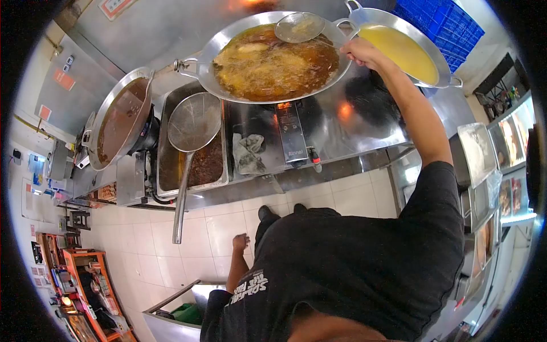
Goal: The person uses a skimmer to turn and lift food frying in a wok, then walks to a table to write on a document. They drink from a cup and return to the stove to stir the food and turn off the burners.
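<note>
My right hand (361,52) is closed on the handle of a small mesh strainer (299,27), which is over the far rim of a large wok (201,76) with a little pale food in it. Bubbling brown oil with golden pieces (268,60) fills the wok. My left hand (241,242) hangs low beside my body, above the floor, with its fingers curled in and nothing visible in them. A large long-handled strainer (195,122) rests across a rectangular metal tray (219,179) to the left of the wok.
A pan of yellow liquid (399,51) stands at the right, near blue crates (441,25). At the left is a pan of brown liquid (122,117). A grey cloth (249,154) lies on the counter. An orange shelf (71,262) stands lower left.
</note>
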